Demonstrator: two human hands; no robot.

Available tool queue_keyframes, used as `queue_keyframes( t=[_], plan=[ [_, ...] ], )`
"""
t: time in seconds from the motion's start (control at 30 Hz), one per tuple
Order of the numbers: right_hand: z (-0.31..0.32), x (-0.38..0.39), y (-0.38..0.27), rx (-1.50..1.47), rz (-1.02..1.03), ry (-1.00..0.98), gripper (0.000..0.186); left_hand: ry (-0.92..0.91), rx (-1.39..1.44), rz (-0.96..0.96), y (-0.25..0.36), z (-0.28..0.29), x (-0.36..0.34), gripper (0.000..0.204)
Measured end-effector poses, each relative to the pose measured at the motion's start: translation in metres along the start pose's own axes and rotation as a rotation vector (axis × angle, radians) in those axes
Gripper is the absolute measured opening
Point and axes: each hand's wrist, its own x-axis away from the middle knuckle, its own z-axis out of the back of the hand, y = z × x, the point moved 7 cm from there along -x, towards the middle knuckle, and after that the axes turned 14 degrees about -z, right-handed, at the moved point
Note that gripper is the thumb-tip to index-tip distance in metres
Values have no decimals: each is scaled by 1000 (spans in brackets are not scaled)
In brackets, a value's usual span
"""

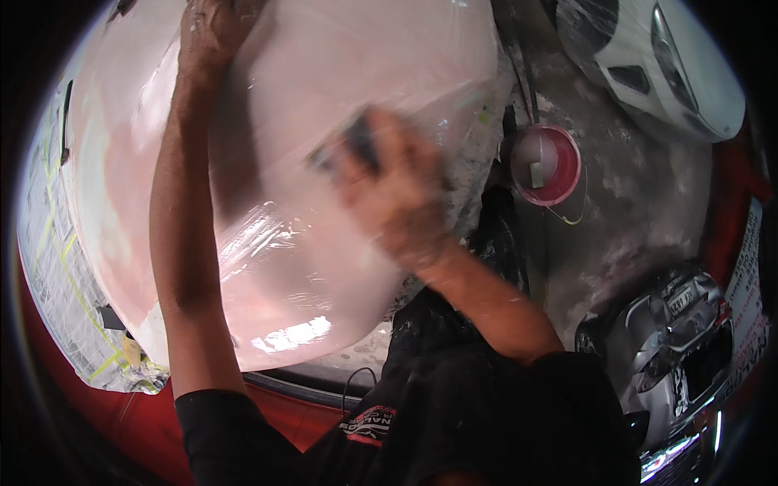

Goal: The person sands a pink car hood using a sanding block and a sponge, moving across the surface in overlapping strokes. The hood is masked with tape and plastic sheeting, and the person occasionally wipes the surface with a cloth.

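A large, wet car body panel [324, 73], whitish with pinkish patches, spreads out in front of me. My right hand [397, 194] is closed round a dark sanding block [362, 144] over the panel's surface. Both are smeared by motion, so the block's outline is unclear. Farther off, at the upper left, my left hand [212, 36] rests against the panel. Its fingertips run out past the top edge of the view, and whether they are bent or flat is hidden. Water glistens on the panel below the right hand.
On the wet grey floor to the right stands a pink bucket [577, 166] of cloudy water with a small pale block [536, 174] in it. A white car [681, 73] is beyond it; a silver car [640, 348] is at lower right. Taped masking sheet [61, 267] lines the left.
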Motion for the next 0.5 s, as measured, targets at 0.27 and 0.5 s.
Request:
queue_keyframes(
  t=[0.27,0.5],
  plan=[
    [39,-42,146,-168,-49,41,40,2,90,179,6,-21,-6,34],
    [-23,0,-32,44,307,-110,29,5,107,152,8,-52,-24,37]
  ],
)
